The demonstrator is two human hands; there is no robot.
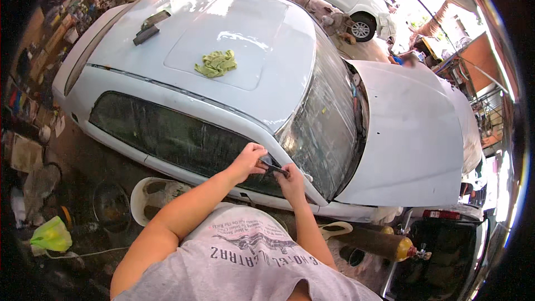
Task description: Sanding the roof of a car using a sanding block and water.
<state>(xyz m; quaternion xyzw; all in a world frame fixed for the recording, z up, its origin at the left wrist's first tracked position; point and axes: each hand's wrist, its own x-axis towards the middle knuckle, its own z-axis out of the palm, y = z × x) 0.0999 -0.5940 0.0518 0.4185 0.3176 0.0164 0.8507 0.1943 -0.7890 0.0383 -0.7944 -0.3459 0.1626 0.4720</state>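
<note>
My left hand (249,163) and my right hand (292,183) are close together in front of the side window, near the base of the windshield pillar. Both sets of fingers are closed on a small dark, thin piece (272,166) stretched between them; its exact kind is too small to make out. Behind it stands a car (184,61) with a matt pale grey-white body. A crumpled yellow-green cloth (216,63) lies on its roof. Farther left on the roof rest dark block-shaped tools (150,28).
The dusty windshield (329,128) and the hood (409,128) extend to the right. A gas cylinder (379,243) lies at lower right, beside a dark vehicle. At lower left are a white tub (137,203) and a yellow-green bag (51,236). Another person (339,24) crouches by a white vehicle behind.
</note>
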